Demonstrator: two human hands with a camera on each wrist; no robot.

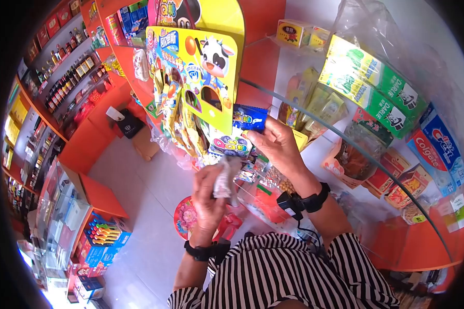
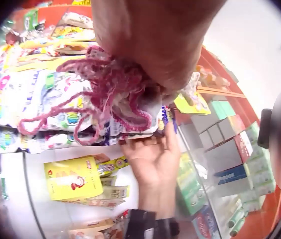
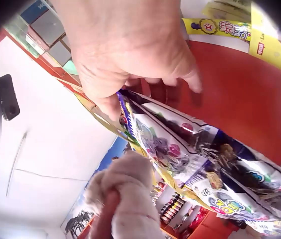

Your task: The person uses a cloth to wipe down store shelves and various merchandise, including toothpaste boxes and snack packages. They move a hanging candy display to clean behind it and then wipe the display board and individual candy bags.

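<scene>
I stand at a yellow cardboard display (image 1: 211, 67) with a cartoon cow, hung with strips of snack packets. My right hand (image 1: 265, 136) reaches up and pinches a blue packet (image 1: 249, 117) at the display's right edge. The right wrist view shows that hand (image 3: 130, 89) with thumb and fingers on the top of the blue-and-purple packet strip (image 3: 180, 149). My left hand (image 1: 211, 191) is raised below the display and grips a crumpled cloth (image 1: 226, 177). In the left wrist view the cloth (image 2: 115, 94) is pink and white with a fringe, and the right hand (image 2: 153, 159) is beyond it.
Green toothpaste boxes (image 1: 376, 87) and a Colgate box (image 1: 441, 147) lie on the glass counter (image 1: 345, 139) at the right. Orange shelves with bottles (image 1: 67, 77) line the left wall. A box of markers (image 1: 105, 232) stands low left by the grey floor (image 1: 139, 206).
</scene>
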